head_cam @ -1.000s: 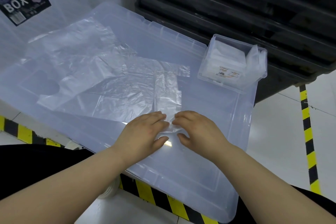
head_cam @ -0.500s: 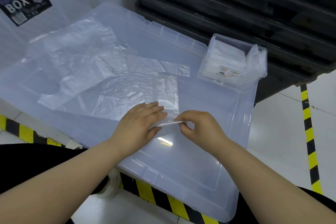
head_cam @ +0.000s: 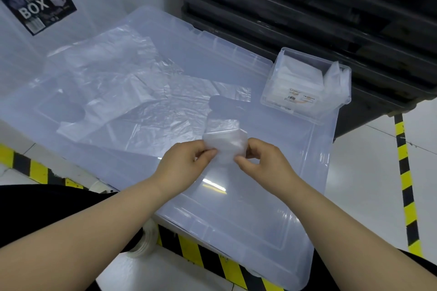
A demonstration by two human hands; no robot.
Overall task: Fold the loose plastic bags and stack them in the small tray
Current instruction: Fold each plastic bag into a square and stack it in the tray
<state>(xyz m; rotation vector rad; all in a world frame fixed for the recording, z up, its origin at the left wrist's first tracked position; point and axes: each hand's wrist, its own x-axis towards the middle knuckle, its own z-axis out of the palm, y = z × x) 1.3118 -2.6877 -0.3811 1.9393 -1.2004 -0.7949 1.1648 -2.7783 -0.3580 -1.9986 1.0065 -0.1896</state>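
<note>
A small folded clear plastic bag (head_cam: pixel 224 143) is held a little above the big translucent lid (head_cam: pixel 295 184). My left hand (head_cam: pixel 186 160) pinches its left edge and my right hand (head_cam: pixel 262 160) pinches its right edge, both near the lid's middle. Loose, crumpled clear bags (head_cam: pixel 132 99) lie spread flat over the lid's left half. The small clear tray (head_cam: pixel 307 111) stands at the lid's far right corner, with folded bags stacked inside and one bag sticking up at its right side.
Dark stacked crates (head_cam: pixel 319 12) rise behind the tray. A translucent box with a black "BOX" label (head_cam: pixel 39 7) stands at the far left. Yellow-black floor tape (head_cam: pixel 405 172) runs along the right and under the lid. A tape roll (head_cam: pixel 144 241) lies below the lid's near edge.
Both hands were pressing the folded strip flat on the lid; they have since folded it smaller and lifted it, pinched between them, off the surface.
</note>
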